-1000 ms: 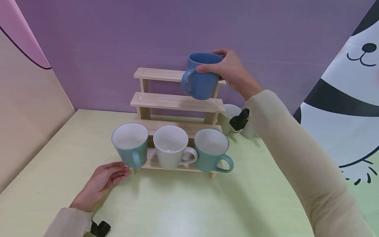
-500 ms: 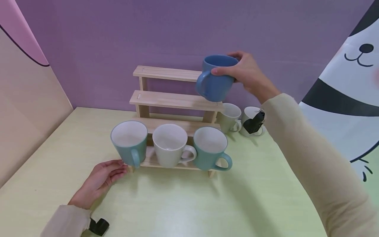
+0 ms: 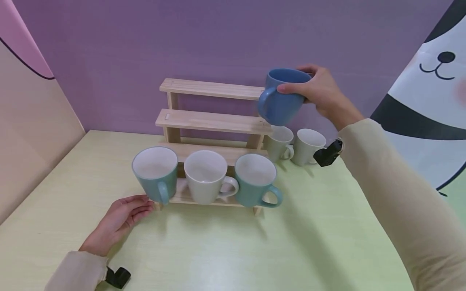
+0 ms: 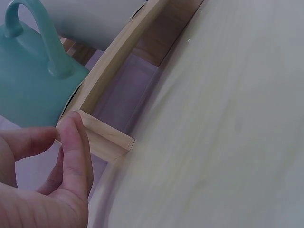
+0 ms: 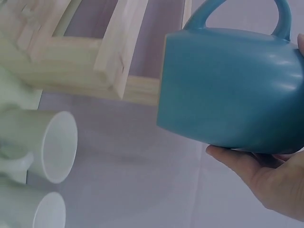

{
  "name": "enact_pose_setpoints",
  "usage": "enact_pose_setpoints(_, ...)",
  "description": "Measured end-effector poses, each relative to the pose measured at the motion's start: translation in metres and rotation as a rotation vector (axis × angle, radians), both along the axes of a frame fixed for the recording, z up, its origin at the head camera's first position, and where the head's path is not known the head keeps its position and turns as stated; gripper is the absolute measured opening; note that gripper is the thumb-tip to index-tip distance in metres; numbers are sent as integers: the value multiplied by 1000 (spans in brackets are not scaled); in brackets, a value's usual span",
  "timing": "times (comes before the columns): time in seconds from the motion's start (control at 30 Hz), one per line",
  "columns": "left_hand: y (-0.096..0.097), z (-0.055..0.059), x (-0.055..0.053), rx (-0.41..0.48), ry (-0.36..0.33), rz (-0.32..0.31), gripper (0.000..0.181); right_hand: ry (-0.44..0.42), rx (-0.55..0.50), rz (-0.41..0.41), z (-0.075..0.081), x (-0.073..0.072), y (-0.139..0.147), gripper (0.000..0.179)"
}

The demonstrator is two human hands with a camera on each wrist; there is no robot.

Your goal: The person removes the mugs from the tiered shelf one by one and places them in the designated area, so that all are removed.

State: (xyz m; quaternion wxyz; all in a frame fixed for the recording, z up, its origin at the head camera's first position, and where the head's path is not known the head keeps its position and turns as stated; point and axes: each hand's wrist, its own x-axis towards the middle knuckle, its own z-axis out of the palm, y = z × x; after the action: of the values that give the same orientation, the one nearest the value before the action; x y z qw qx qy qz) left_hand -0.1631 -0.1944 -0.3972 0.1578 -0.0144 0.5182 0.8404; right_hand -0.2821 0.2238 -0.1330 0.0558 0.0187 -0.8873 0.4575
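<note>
I see a blue mug (image 3: 285, 107) held in the air at the right end of a stepped wooden stand (image 3: 212, 121), level with its upper shelves. Its mouth faces up and its long axis is close to vertical, the top leaning slightly right; the handle (image 3: 267, 103) points left in my head view. The person's right hand (image 3: 322, 91) grips the mug from the right, thumb across the near side below the rim, the other fingers behind.

Lower down and well apart from that mug, the left hand (image 3: 121, 218) pinches the front left corner of the stand's lowest shelf, thumb close to the forefinger. My left wrist view shows a teal mug (image 4: 35, 76) just above those fingertips, its handle turned toward the person.

Beside it on that shelf stand a white mug (image 3: 204, 190) and a second teal mug (image 3: 251, 194), handles to the right. Two more white mugs (image 3: 307, 149) stand on the pale table (image 3: 218, 254), behind the stand's right end, below the raised mug.
</note>
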Motion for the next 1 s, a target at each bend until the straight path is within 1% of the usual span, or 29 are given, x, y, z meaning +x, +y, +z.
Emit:
enact_pose_setpoints(0.13, -1, 0, 0, -4, 5, -1, 24, -16, 18, -27, -2, 1, 9, 92)
enact_pose_setpoints(0.3, -3, -1, 1, -1, 13, -6, 23, -18, 29, -47, -7, 3, 20, 92)
enact_pose_setpoints(0.57, -6, -2, 2, 9, 12, -12, 22, -12, 32, -48, -14, 5, 37, 92)
enact_pose_setpoints(0.83, -7, -3, 3, 32, 4, -17, 24, -17, 68, -73, -21, 7, 54, 92)
enact_pose_setpoints(1.0, -8, -4, 2, 38, 8, -17, 26, -14, 72, -84, -27, 9, 66, 92)
